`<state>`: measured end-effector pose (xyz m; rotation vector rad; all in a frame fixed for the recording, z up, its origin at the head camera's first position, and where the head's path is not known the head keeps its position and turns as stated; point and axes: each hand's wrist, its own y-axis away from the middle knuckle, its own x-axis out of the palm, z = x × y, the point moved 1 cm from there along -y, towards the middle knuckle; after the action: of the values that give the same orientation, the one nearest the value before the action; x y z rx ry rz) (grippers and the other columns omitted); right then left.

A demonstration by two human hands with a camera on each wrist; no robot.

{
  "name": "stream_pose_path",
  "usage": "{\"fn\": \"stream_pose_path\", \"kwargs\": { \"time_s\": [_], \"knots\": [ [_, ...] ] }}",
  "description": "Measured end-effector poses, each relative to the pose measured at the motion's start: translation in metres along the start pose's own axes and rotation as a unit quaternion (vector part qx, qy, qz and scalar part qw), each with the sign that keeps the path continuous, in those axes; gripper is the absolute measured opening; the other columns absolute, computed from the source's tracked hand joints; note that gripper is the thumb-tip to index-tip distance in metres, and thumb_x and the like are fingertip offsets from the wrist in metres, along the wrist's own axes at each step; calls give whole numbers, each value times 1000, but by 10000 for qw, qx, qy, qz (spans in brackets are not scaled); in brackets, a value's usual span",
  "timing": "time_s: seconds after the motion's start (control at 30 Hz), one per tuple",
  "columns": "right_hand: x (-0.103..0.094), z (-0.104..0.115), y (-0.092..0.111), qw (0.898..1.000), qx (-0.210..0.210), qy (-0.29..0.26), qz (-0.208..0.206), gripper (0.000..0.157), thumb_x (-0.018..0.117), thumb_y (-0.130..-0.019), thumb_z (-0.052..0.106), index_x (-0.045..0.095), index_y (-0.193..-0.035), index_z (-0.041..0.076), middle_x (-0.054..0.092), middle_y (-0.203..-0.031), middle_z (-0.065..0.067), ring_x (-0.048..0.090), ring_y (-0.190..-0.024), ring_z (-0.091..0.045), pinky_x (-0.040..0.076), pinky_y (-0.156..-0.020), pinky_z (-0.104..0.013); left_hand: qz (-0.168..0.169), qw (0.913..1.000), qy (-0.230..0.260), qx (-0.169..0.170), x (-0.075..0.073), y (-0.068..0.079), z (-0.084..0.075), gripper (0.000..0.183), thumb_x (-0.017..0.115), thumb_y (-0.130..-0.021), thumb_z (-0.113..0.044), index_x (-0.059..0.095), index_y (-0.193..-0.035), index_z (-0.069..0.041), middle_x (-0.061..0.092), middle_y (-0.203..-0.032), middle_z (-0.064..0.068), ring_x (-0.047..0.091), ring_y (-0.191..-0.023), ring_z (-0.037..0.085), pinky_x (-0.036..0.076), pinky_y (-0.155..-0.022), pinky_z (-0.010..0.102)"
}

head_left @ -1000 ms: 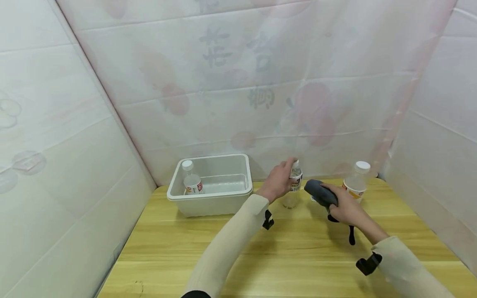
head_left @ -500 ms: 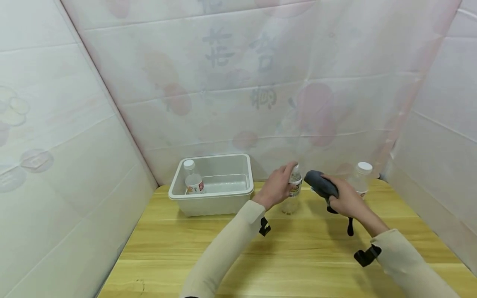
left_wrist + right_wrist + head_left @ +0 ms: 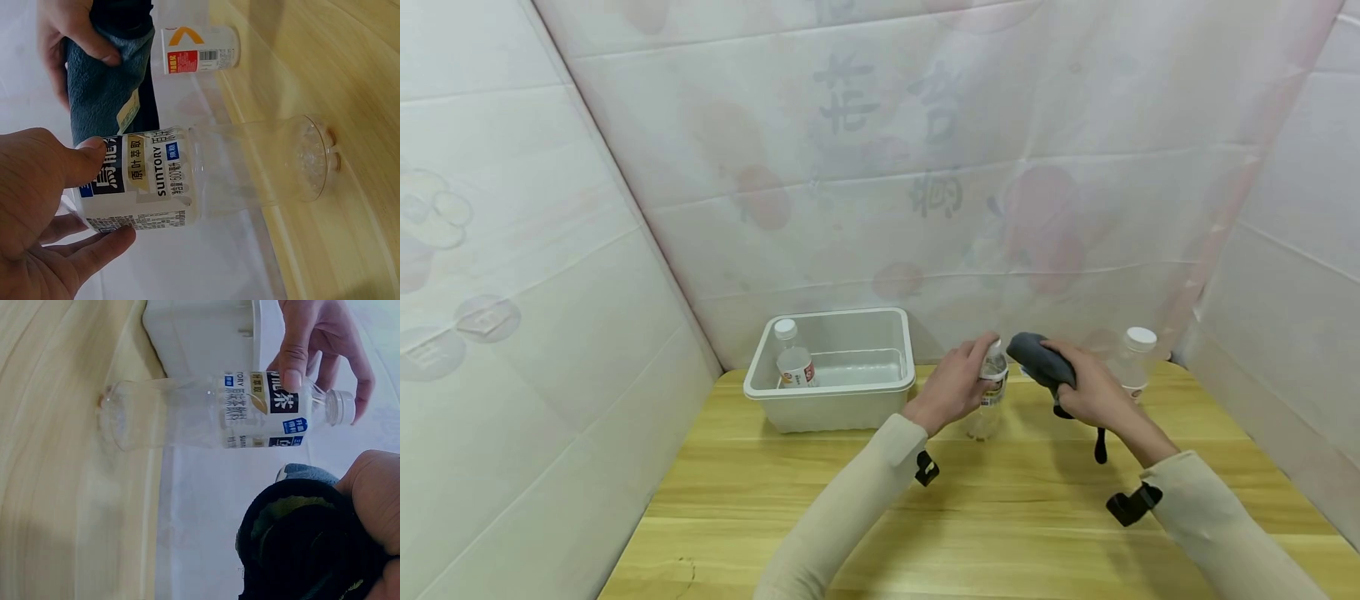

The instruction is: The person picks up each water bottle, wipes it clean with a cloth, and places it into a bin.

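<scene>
In the head view my left hand [image 3: 953, 385] grips the upper part of a clear plastic tea bottle [image 3: 982, 421] with a white cap. This bottle stands upright, its base at the tabletop, and the left wrist view shows its Suntory label [image 3: 137, 169]. My right hand [image 3: 1093, 392] holds a dark grey fleecy cloth bundle [image 3: 1039, 358], just right of the bottle's neck and raised above the table. A yellow tag [image 3: 129, 112] hangs from the cloth, along with a black strap end [image 3: 1101, 446]. In the right wrist view the bundle shows a dark, rounded fold [image 3: 294, 531].
A pale grey plastic bin [image 3: 831, 408] stands at the back left, with a white-capped bottle [image 3: 794, 362] leaning inside it. Another white-capped bottle [image 3: 1135, 358] stands behind my right hand. A printed sheet [image 3: 880, 208] hangs along the wooden table's [image 3: 925, 517] back edge.
My left hand and the tea bottle have shifted slightly toward me. My right hand has lifted the cloth bundle a little and brought it closer to the bottle's top.
</scene>
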<state>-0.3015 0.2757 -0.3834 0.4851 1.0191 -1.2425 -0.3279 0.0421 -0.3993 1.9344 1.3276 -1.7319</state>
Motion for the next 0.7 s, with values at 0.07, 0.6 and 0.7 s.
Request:
{"fn": "stream_pose_path", "kwargs": {
  "time_s": [0.07,0.6,0.7],
  "knots": [
    [0,2,-1,10000,-5,31,-39,74,50,-84,-10,35,-155,1,42,-146,-41,56,-103,-46,42,-66,-40,7,10000,-6,14,0,2,0,70,65,-100,-25,25,-157,-17,61,-134,12,66,-113,25,56,-94,34],
    [1,21,-10,9991,159,370,-99,70,51,-87,-6,37,-155,4,38,-150,-38,52,-117,-57,48,-74,-52,-48,9997,-228,29,-3,9,-3,70,64,-101,-27,26,-158,-15,60,-138,12,67,-114,25,57,-95,34],
    [1,25,-11,9989,93,441,-119,71,52,-86,-7,38,-155,4,38,-149,-38,53,-117,-58,48,-74,-53,-25,9996,-274,3,-2,9,-2,70,64,-101,-28,25,-158,-15,60,-139,12,67,-115,24,56,-96,34]
  ]
}}
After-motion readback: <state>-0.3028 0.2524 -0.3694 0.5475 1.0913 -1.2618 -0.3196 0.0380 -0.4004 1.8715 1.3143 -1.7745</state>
